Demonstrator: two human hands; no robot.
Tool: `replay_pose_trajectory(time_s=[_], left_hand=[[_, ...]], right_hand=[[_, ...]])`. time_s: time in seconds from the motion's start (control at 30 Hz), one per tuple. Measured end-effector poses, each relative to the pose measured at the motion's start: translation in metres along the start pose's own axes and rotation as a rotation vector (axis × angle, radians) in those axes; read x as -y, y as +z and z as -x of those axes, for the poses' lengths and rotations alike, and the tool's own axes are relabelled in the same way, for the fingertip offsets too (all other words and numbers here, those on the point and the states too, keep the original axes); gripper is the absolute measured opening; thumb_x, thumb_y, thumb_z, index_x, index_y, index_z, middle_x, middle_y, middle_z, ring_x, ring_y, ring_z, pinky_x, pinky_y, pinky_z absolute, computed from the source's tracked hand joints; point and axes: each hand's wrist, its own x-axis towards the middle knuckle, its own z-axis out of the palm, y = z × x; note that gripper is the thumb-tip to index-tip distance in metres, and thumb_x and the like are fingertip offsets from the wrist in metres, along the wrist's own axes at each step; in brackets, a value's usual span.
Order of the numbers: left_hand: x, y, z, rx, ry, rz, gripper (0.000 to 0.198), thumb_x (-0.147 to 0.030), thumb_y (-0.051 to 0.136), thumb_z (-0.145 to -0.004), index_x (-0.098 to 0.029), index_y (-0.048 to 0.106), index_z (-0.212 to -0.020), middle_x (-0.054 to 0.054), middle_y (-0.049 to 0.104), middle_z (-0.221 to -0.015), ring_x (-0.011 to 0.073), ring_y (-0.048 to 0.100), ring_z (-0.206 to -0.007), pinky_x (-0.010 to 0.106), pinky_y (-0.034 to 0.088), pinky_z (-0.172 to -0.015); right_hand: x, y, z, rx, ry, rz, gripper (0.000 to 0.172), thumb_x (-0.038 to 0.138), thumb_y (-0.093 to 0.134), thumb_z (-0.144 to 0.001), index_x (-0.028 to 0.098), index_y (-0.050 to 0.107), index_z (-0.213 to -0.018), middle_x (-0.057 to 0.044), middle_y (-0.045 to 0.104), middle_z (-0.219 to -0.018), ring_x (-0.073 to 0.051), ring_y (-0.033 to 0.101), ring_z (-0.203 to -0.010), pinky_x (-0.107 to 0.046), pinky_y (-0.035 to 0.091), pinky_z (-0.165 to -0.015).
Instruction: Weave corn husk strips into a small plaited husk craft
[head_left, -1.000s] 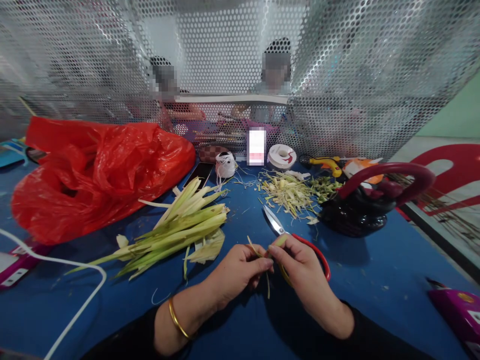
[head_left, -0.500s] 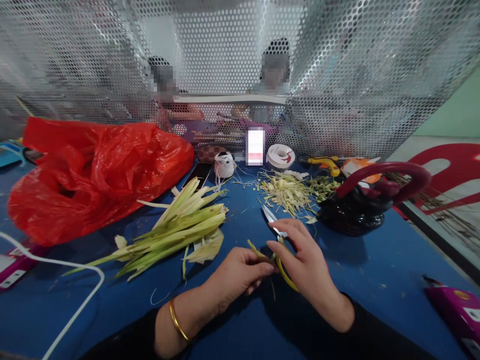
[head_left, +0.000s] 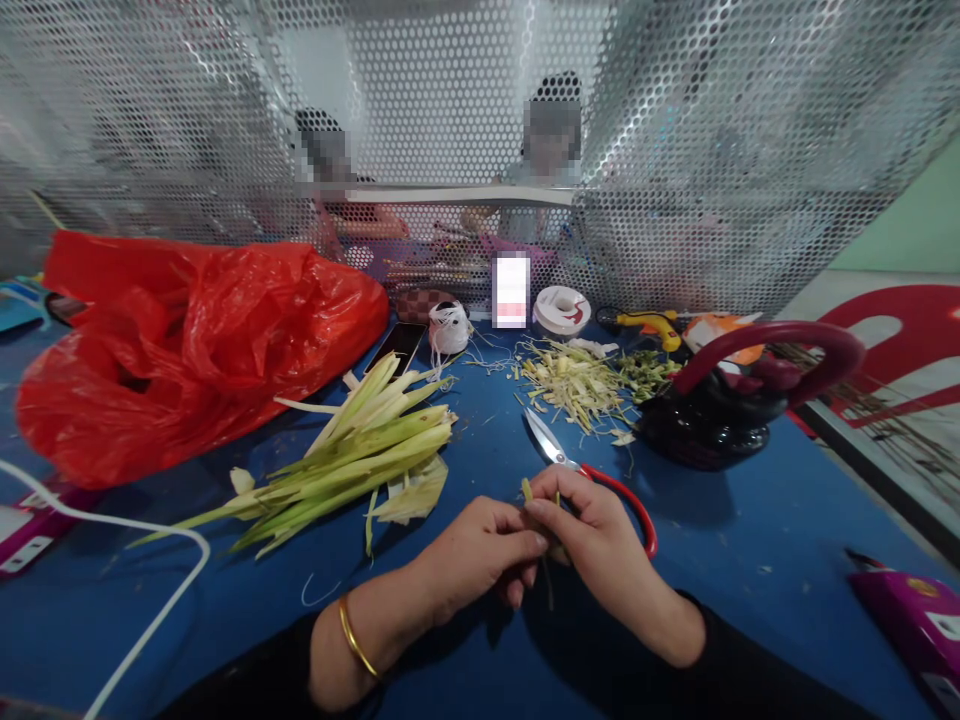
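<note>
My left hand (head_left: 495, 545), a gold bangle on its wrist, is closed with its fingertips around a small green plant strip (head_left: 527, 490). Close against it, my right hand (head_left: 596, 530) pinches the same strip, and a thin strand hangs below. Parts of the strip are hidden behind the fingers. Scissors (head_left: 551, 440) with a red handle lie on the table beyond my right hand, blades pointing away to the left. To the left lies a bundle of pale green husk leaves (head_left: 367, 455). Trimmed scraps (head_left: 574, 385) are heaped behind the scissors.
A red plastic bag (head_left: 217, 350) fills the left side, with a white cable (head_left: 165, 530) in front. At right stands a dark pot with a maroon handle (head_left: 705, 430). A ribbon spool (head_left: 562, 310), string ball (head_left: 448, 328) and lit phone (head_left: 511, 290) line the perforated screen (head_left: 450, 90); two people sit behind it.
The scissors, earlier held in my right hand with a yellow handle part showing, now lie on the table. My right hand has come in to the left and grips the plant strip.
</note>
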Motion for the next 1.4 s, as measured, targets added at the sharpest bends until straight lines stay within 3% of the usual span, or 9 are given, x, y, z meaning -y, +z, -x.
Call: replay_pose_trajectory(time_s=[0.13,0.4,0.5,0.6,0.73,0.8,0.93,1.03,1.4], left_hand=[[0.002,0.000,0.000,0.040,-0.009,-0.023,0.031,-0.043,0.063,-0.068,-0.016,0.056,-0.055,-0.003,0.053,-0.049,0.0078,0.048,-0.040,0.021,0.038,-0.043],[0.005,0.002,0.000,0.001,-0.013,0.028,0.035,-0.047,0.067,-0.070,-0.015,0.059,-0.059,-0.002,0.055,-0.052,0.0072,0.047,-0.042,0.021,0.037,-0.046],[0.001,0.001,0.000,-0.068,0.009,0.183,0.037,-0.049,0.064,-0.075,-0.013,0.067,-0.074,-0.002,0.057,-0.057,0.0064,0.047,-0.044,0.020,0.037,-0.048],[-0.002,-0.002,0.000,-0.101,0.027,0.318,0.043,-0.051,0.059,-0.080,-0.011,0.070,-0.093,0.001,0.062,-0.062,0.0074,0.050,-0.046,0.020,0.039,-0.050],[-0.003,-0.005,-0.001,-0.119,0.056,0.365,0.046,-0.051,0.053,-0.085,-0.011,0.069,-0.100,0.006,0.067,-0.064,0.0100,0.055,-0.049,0.022,0.041,-0.052],[-0.003,-0.004,-0.001,-0.110,0.057,0.321,0.045,-0.052,0.055,-0.084,-0.011,0.070,-0.093,0.005,0.066,-0.061,0.0100,0.054,-0.047,0.022,0.041,-0.051],[-0.001,-0.002,0.000,-0.167,0.059,0.153,0.038,-0.050,0.068,-0.075,-0.012,0.071,-0.074,-0.001,0.055,-0.050,0.0071,0.045,-0.043,0.020,0.036,-0.047],[-0.001,-0.002,0.000,-0.155,0.076,0.085,0.034,-0.045,0.067,-0.075,-0.012,0.074,-0.074,-0.004,0.049,-0.046,0.0069,0.041,-0.042,0.020,0.035,-0.046],[-0.003,-0.001,0.001,-0.049,0.063,0.084,0.027,-0.039,0.070,-0.071,-0.013,0.074,-0.071,-0.001,0.055,-0.045,0.0096,0.047,-0.043,0.024,0.038,-0.050]], right_hand=[[-0.002,0.004,0.004,-0.012,0.048,-0.040,0.019,0.034,0.061,-0.079,0.019,0.056,-0.069,0.005,0.048,-0.058,-0.007,0.037,-0.043,-0.020,0.029,-0.038],[0.002,0.001,-0.002,-0.064,0.108,-0.063,0.024,0.043,0.066,-0.077,0.020,0.063,-0.072,0.004,0.052,-0.058,-0.009,0.042,-0.043,-0.020,0.031,-0.037],[0.007,-0.006,-0.007,-0.199,0.103,-0.149,0.039,0.055,0.068,-0.074,0.021,0.070,-0.094,-0.003,0.067,-0.080,-0.016,0.059,-0.063,-0.024,0.046,-0.049],[0.009,-0.009,-0.010,-0.282,0.088,-0.262,0.049,0.060,0.071,-0.072,0.021,0.069,-0.101,-0.006,0.069,-0.093,-0.019,0.065,-0.075,-0.029,0.052,-0.065],[0.008,-0.006,-0.008,-0.141,0.167,-0.291,0.041,0.053,0.077,-0.069,0.017,0.071,-0.087,-0.003,0.067,-0.074,-0.015,0.061,-0.065,-0.025,0.047,-0.060],[0.009,-0.004,-0.006,-0.106,0.181,-0.302,0.036,0.045,0.081,-0.066,0.017,0.070,-0.085,-0.001,0.066,-0.071,-0.014,0.060,-0.063,-0.024,0.045,-0.058],[0.013,-0.001,-0.004,-0.107,0.126,-0.268,0.022,0.033,0.080,-0.065,0.018,0.064,-0.066,0.004,0.058,-0.055,-0.010,0.053,-0.054,-0.022,0.043,-0.055],[0.013,-0.001,-0.004,-0.131,0.113,-0.221,0.021,0.031,0.078,-0.065,0.018,0.062,-0.060,0.004,0.059,-0.052,-0.010,0.052,-0.049,-0.022,0.041,-0.051],[0.005,-0.002,-0.006,-0.205,0.064,-0.132,0.016,0.030,0.074,-0.067,0.019,0.064,-0.060,0.003,0.062,-0.055,-0.013,0.054,-0.052,-0.026,0.045,-0.055]])
